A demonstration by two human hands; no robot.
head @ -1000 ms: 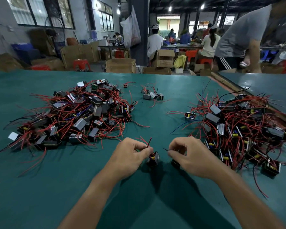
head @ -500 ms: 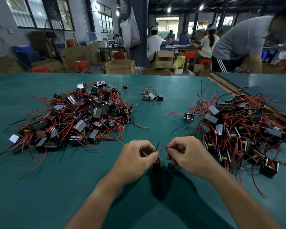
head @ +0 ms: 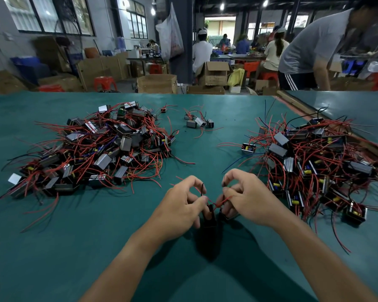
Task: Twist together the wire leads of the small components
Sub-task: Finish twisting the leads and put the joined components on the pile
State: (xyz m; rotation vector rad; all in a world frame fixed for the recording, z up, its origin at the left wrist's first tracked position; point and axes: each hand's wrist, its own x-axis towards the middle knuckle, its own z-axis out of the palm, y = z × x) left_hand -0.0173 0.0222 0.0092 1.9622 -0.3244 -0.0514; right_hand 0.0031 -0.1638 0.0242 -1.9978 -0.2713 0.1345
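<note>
My left hand [head: 179, 205] and my right hand [head: 248, 199] meet above the green table [head: 96, 247], close to its front. Each hand pinches thin wire leads. Between the fingertips, red leads [head: 219, 202] cross one another, and a short black lead [head: 202, 189] stands up by my left thumb. Two small black components hang just below the fingers: one [head: 210, 216] under my left hand and another [head: 224, 215] under my right, partly hidden by the fingers.
A big heap of components with red wires [head: 96, 149] lies at left, another heap [head: 314, 162] at right. A few loose components [head: 198, 122] sit farther back. A second table [head: 358, 110] adjoins at far right, where a person [head: 310, 51] bends over.
My hands have moved closer together. The two components, apart a second ago, now hang side by side, and their red leads cross between my fingertips.
</note>
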